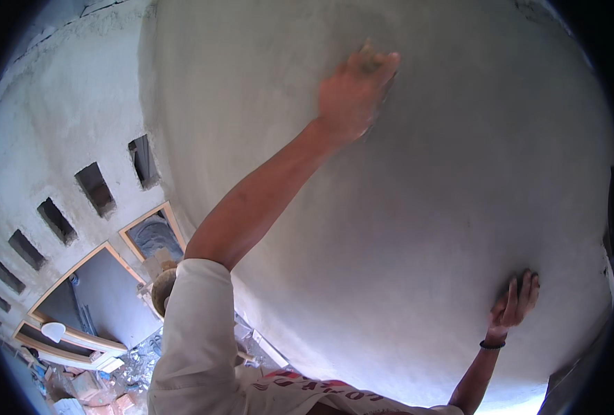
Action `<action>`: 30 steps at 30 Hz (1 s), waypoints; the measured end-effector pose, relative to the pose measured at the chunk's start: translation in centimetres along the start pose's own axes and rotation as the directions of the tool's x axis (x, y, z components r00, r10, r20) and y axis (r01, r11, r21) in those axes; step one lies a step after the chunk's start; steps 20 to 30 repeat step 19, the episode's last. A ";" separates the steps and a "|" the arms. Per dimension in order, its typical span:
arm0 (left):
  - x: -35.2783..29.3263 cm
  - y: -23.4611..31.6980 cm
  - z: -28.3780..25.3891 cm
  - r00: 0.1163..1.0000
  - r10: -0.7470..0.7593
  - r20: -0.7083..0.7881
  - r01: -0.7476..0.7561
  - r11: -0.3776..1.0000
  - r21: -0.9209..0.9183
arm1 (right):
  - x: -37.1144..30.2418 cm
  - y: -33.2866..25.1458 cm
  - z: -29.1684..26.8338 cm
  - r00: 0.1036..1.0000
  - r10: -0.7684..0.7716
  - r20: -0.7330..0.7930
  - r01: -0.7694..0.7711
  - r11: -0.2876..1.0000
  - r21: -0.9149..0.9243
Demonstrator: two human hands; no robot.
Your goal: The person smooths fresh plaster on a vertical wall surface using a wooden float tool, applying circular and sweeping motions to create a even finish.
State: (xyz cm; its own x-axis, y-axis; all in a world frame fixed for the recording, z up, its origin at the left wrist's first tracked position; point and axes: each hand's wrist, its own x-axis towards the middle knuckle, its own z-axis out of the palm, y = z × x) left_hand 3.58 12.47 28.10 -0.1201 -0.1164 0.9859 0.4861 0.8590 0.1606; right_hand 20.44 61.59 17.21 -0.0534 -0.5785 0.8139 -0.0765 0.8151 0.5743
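Observation:
A grey plastered wall [431, 180] fills most of the view. Up on it, near the top middle, my left hand [354, 93] is closed round what looks like a plastering trowel [383, 104]. Only a thin dark edge of the tool and a bit of its handle show, and the hand is slightly blurred. Lower on the right, my right hand [515, 304] rests against the same wall with its fingers stretched out and nothing in it. A dark band circles that wrist.
On the left stands a paler wall [71, 97] with a row of rectangular openings [96, 188] and a wooden door frame [78, 277]. A bucket [161, 290] is beside my left sleeve. Rubble and broken bricks [89, 387] cover the floor below.

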 end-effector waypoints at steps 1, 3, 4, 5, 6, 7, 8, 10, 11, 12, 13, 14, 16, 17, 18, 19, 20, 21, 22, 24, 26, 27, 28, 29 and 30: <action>1.7 0.9 -0.4 0.987 0.157 -0.042 -0.148 0.976 0.163 | 0.2 0.0 -0.1 1.000 0.001 -0.015 -0.001 1.000 0.006; 6.1 0.1 -1.5 0.998 0.065 0.010 -0.065 0.975 0.212 | 0.6 -0.2 -0.3 0.999 0.003 -0.039 -0.002 1.000 0.015; 6.7 -1.1 -1.8 0.999 -0.006 0.053 -0.007 0.969 0.245 | 0.8 -0.3 -0.2 0.999 -0.003 -0.045 0.005 0.999 0.043; 6.3 -2.2 -1.8 0.988 -0.127 0.082 0.106 0.969 0.225 | 1.0 -0.3 0.0 0.999 -0.009 -0.051 0.012 0.997 0.070; 6.1 -3.0 -1.9 0.966 -0.237 0.107 0.211 0.955 0.208 | 0.8 -0.4 0.2 0.999 -0.008 -0.036 0.010 0.998 0.065; 5.6 -3.2 -2.0 0.930 -0.342 0.133 0.315 0.929 0.194 | 0.4 -0.5 0.4 1.000 -0.007 -0.022 0.008 0.998 0.060; 3.7 -3.4 -1.3 0.965 -0.239 0.105 0.219 0.960 0.177 | 0.1 -0.4 0.3 1.000 -0.006 -0.008 0.007 0.998 0.055; -0.3 -3.9 -0.5 0.999 -0.003 0.035 -0.004 0.983 0.182 | -0.4 -0.8 0.6 1.000 -0.003 0.019 0.002 0.997 0.079; -0.1 -1.8 -0.5 0.996 0.016 0.082 -0.029 0.986 0.162 | -0.7 -0.7 0.6 0.999 0.001 0.032 -0.003 0.998 0.062; 0.3 0.7 -0.1 0.991 0.035 0.130 -0.053 0.989 0.141 | -0.9 -0.5 0.4 1.000 0.004 0.012 -0.005 0.998 0.057; 1.7 2.4 -0.7 0.983 0.061 0.171 -0.084 0.988 0.127 | -0.8 -0.4 0.2 1.000 0.011 -0.020 -0.010 0.998 0.055; 4.6 2.0 -1.4 0.990 -0.001 0.139 -0.019 0.989 0.145 | -0.8 -0.5 0.1 0.999 0.015 -0.040 -0.013 0.998 0.056; 10.9 -1.3 -2.7 0.986 -0.154 0.064 0.141 0.974 0.179 | -0.6 -0.4 0.2 0.998 0.001 -0.060 0.002 0.999 0.053; 10.7 -2.5 -2.3 0.981 -0.170 0.089 0.156 0.978 0.140 | -0.7 -0.3 0.1 0.998 -0.009 -0.065 0.013 0.998 0.060; 10.0 -3.7 -1.7 0.976 -0.183 0.114 0.172 0.980 0.100 | -1.0 0.0 0.1 0.999 -0.010 -0.047 0.012 0.999 0.051; 8.5 -7.1 -0.2 0.994 -0.105 0.012 0.103 0.989 0.106 | -1.5 -0.3 0.6 0.999 -0.002 -0.038 0.004 0.998 0.062; 8.5 -7.1 -0.2 0.994 -0.105 0.012 0.103 0.989 0.106 | -1.5 -0.3 0.6 0.999 -0.002 -0.038 0.004 0.998 0.062; 8.5 -7.1 -0.2 0.994 -0.105 0.012 0.103 0.989 0.106 | -1.5 -0.3 0.6 0.999 -0.002 -0.038 0.004 0.998 0.062; 8.5 -7.1 -0.2 0.994 -0.105 0.012 0.103 0.989 0.106 | -1.5 -0.3 0.6 0.999 -0.002 -0.038 0.004 0.998 0.062; 8.5 -7.1 -0.2 0.994 -0.105 0.012 0.103 0.989 0.106 | -1.5 -0.3 0.6 0.999 -0.002 -0.038 0.004 0.998 0.062; 8.5 -7.1 -0.2 0.994 -0.105 0.012 0.103 0.989 0.106 | -1.5 -0.3 0.6 0.999 -0.002 -0.038 0.004 0.998 0.062; 8.5 -7.1 -0.2 0.994 -0.105 0.012 0.103 0.989 0.106 | -1.5 -0.3 0.6 0.999 -0.002 -0.038 0.004 0.998 0.062; 8.5 -7.1 -0.2 0.994 -0.105 0.012 0.103 0.989 0.106 | -1.5 -0.3 0.6 0.999 -0.002 -0.038 0.004 0.998 0.062; 8.5 -7.1 -0.2 0.994 -0.105 0.012 0.103 0.989 0.106 | -1.5 -0.3 0.6 0.999 -0.002 -0.038 0.004 0.998 0.062; 8.5 -7.1 -0.2 0.994 -0.105 0.012 0.103 0.989 0.106 | -1.5 -0.3 0.6 0.999 -0.002 -0.038 0.004 0.998 0.062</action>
